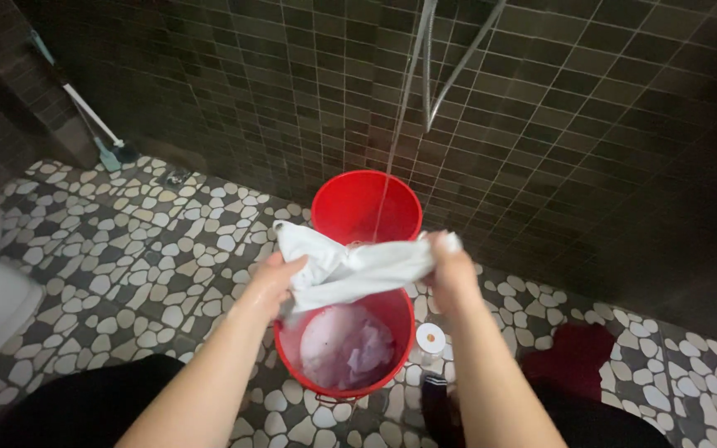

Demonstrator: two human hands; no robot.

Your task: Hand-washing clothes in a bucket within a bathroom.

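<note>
Your two forearms reach out from the bottom edge toward the near red bucket (350,340), where pale laundry (346,348) lies in milky water. Directly over that bucket your left hand (274,280) and right hand (450,270) are both clenched tight on a white cloth (350,270), stretched and bunched between them. Just behind the near bucket stands a second red bucket (367,207) under a thin stream of water (387,166), and far off to its left a mop (93,124) leans against the dark tiled wall (582,124).

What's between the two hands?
In the head view, a white cloth stretches between the left hand and right hand, both gripping it. Beneath it sits a red bucket with pale laundry.
</note>
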